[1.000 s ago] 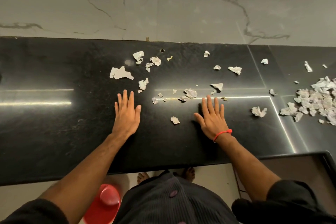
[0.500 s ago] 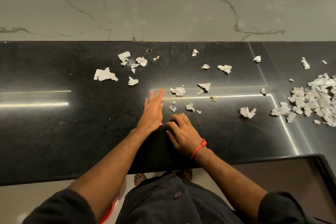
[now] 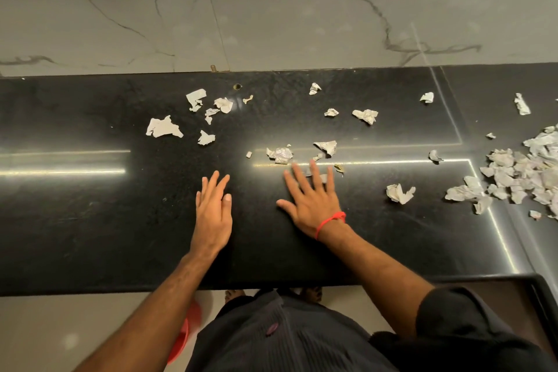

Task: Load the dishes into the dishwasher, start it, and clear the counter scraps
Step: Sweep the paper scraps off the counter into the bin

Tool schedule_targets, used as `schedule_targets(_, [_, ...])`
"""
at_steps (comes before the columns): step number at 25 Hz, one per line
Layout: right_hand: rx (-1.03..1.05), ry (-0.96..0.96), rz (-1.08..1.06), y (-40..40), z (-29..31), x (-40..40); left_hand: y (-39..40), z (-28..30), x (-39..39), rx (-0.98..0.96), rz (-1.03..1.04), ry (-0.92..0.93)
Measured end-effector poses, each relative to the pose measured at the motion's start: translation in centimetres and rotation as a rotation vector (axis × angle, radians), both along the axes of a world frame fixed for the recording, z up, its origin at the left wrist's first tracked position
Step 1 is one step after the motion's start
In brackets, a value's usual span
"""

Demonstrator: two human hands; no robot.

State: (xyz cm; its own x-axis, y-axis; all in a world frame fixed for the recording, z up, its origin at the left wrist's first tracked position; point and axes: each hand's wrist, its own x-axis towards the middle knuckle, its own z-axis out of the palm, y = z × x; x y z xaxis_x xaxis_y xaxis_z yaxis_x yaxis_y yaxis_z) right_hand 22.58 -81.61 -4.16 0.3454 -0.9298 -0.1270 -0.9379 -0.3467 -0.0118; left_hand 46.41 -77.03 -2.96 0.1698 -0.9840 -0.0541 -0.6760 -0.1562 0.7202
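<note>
A: What is seen at the left and centre of the frame?

B: The left hand (image 3: 213, 211) is laid flat on the black table (image 3: 75, 220), fingers straight and together. Torn paper scraps (image 3: 164, 127) are scattered above it. At centre, the right hand (image 3: 312, 202) is spread flat, nothing gripped; small scraps are partly covered by its fingertips.

A: And at the right?

B: A crumpled scrap (image 3: 399, 193) is seen apart, then a heaped pile of scraps (image 3: 519, 175) at the right edge.
</note>
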Motion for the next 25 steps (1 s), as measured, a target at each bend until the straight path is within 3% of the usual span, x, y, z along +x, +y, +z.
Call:
schedule_targets(4, [0.031,-0.041,-0.166,-0.2,0.5,-4.9,-0.3,0.0,-1.1,0.006,-0.007,-0.004])
schedule_targets(9, [0.041,-0.168,0.029,0.8,1.4,0.5,-3.0,0.3,-1.3,-0.015,-0.063,-0.054])
schedule_targets(11, [0.055,-0.122,0.051,0.7,0.8,1.3,-4.5,0.5,0.6,0.003,-0.055,-0.105])
schedule_targets(15, [0.048,-0.029,-0.168,-1.6,0.5,-3.9,-8.1,0.6,6.9,0.058,0.018,-0.237])
schedule_targets(20, [0.048,-0.143,-0.222,-1.9,3.4,-6.2,-15.0,0.9,13.9,0.194,0.15,-0.318])
schedule_targets(25, [0.078,-0.245,-0.249,-0.4,3.3,-1.5,-20.1,0.1,12.1,0.244,-0.111,-0.443])
